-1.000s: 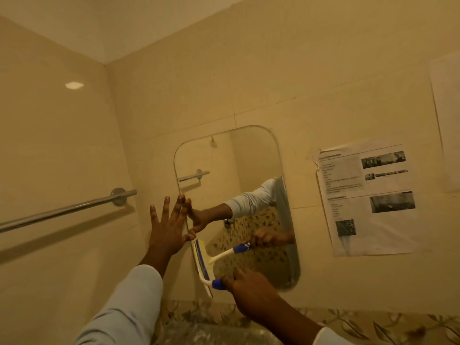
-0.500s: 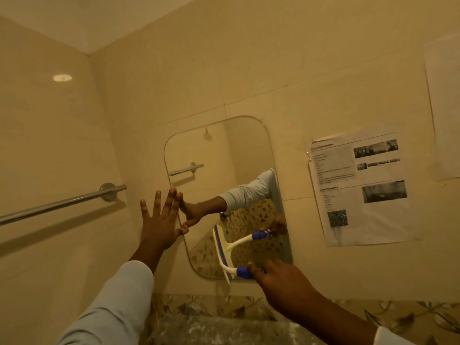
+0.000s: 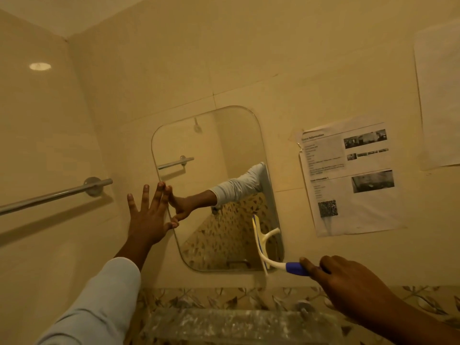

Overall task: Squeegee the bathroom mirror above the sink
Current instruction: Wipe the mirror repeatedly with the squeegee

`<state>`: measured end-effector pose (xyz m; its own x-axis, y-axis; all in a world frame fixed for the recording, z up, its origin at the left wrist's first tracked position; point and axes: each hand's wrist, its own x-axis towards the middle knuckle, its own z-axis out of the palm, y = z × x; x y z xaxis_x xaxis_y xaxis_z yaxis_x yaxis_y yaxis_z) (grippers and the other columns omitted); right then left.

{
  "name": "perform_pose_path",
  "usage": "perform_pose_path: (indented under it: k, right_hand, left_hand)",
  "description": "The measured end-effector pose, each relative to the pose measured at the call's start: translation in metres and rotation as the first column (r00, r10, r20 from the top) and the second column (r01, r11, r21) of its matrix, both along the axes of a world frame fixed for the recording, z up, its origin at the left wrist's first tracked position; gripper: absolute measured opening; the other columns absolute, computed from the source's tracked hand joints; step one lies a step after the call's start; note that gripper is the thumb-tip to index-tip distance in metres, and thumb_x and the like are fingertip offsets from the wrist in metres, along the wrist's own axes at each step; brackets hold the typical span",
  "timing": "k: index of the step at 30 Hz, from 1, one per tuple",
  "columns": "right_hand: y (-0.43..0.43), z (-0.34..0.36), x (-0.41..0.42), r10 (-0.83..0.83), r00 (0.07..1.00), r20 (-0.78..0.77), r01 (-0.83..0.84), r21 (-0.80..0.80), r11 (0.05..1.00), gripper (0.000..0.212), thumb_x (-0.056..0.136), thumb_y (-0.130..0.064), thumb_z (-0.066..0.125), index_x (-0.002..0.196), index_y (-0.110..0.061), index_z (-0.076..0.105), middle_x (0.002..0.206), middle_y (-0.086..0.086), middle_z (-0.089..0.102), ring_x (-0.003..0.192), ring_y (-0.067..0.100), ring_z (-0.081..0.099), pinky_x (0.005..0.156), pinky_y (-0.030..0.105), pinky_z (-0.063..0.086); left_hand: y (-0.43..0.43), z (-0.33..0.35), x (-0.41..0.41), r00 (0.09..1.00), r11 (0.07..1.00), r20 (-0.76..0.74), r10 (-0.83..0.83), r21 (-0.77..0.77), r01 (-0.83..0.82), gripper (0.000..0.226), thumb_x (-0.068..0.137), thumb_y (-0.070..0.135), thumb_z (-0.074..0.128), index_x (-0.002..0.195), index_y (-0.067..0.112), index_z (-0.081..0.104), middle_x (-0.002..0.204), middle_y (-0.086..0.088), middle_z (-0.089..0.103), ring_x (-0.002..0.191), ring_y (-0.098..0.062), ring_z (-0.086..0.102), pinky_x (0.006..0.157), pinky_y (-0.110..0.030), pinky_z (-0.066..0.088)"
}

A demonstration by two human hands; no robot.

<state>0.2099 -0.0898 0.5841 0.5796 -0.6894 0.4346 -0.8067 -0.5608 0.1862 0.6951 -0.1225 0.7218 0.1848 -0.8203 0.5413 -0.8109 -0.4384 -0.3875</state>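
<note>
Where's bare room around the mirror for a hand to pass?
Free: upper mirror glass above the left hand; bare wall between mirror and printed sheet; wall above the towel bar. Crowded: mirror's lower right, where the right hand holds the squeegee.

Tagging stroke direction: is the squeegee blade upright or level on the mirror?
Upright, slightly tilted. The squeegee blade runs top to bottom near the right edge of the mirror; the right hand grips its blue handle.

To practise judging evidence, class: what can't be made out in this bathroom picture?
Head view only:
Printed sheet: text too small, blurred.
Squeegee handle: its end hidden inside the right hand.
Towel rail: left end cut off by the frame edge.
Mirror: wet or dry, unclear in dim light.
</note>
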Motion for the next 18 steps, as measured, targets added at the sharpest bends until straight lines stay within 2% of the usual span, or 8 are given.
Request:
perform_pose_path:
  k: [3,5,8,13,18]
  right_hand:
    - [0.005,-0.002,-0.012,-0.018,0.998,0.061,0.018,-0.005,1.0,0.098,0.024,-0.028,0.109,0.117,-0.021,0.081,0.061,-0.002,0.061,0.043,0.01,0.052,0.041,0.02,0.029]
    - [0.008,-0.001,-0.021,-0.034,0.995,0.089,0.035,-0.007,0.999,0.1,0.021,-0.027,0.109,0.117,-0.02,0.082,0.061,-0.002,0.061,0.043,0.01,0.051,0.045,0.021,0.025]
    - [0.013,-0.003,-0.031,-0.06,0.993,0.098,0.056,0.037,0.998,0.102,0.02,-0.026,0.109,0.118,-0.019,0.081,0.06,-0.001,0.06,0.042,0.011,0.05,0.041,0.02,0.028]
    - [0.017,-0.006,-0.045,-0.048,0.989,0.139,0.049,-0.002,0.999,0.103,0.022,-0.022,0.109,0.121,-0.018,0.08,0.062,-0.002,0.06,0.043,0.01,0.05,0.036,0.021,0.036]
    - [0.028,-0.008,-0.048,-0.039,0.986,0.162,0.042,-0.015,0.999,0.102,0.019,-0.02,0.109,0.117,-0.014,0.082,0.059,-0.001,0.061,0.041,0.011,0.052,0.034,0.02,0.036]
  left_hand:
    - [0.0,0.0,-0.001,1.0,1.0,-0.003,0.0,0.006,0.0,0.116,0.089,0.084,0.035,0.153,0.021,-0.038,0.162,-0.005,-0.042,0.152,-0.04,-0.031,0.118,-0.074,-0.005]
    - [0.0,0.0,-0.001,1.0,1.0,-0.006,-0.004,0.006,0.004,0.115,0.089,0.084,0.035,0.153,0.02,-0.037,0.162,-0.006,-0.042,0.152,-0.04,-0.032,0.118,-0.074,-0.005]
    - [0.0,0.0,-0.001,1.0,1.0,-0.013,-0.009,0.004,0.009,0.115,0.089,0.083,0.036,0.154,0.02,-0.036,0.162,-0.006,-0.042,0.152,-0.039,-0.031,0.118,-0.074,-0.005]
    - [0.001,0.0,-0.004,1.0,1.0,-0.008,0.014,0.01,-0.014,0.116,0.089,0.083,0.035,0.153,0.02,-0.038,0.161,-0.006,-0.043,0.153,-0.039,-0.031,0.118,-0.074,-0.004]
    - [0.003,0.0,-0.006,1.0,1.0,-0.01,0.022,0.009,-0.022,0.116,0.089,0.083,0.035,0.153,0.02,-0.038,0.161,-0.006,-0.043,0.153,-0.039,-0.031,0.118,-0.074,-0.003]
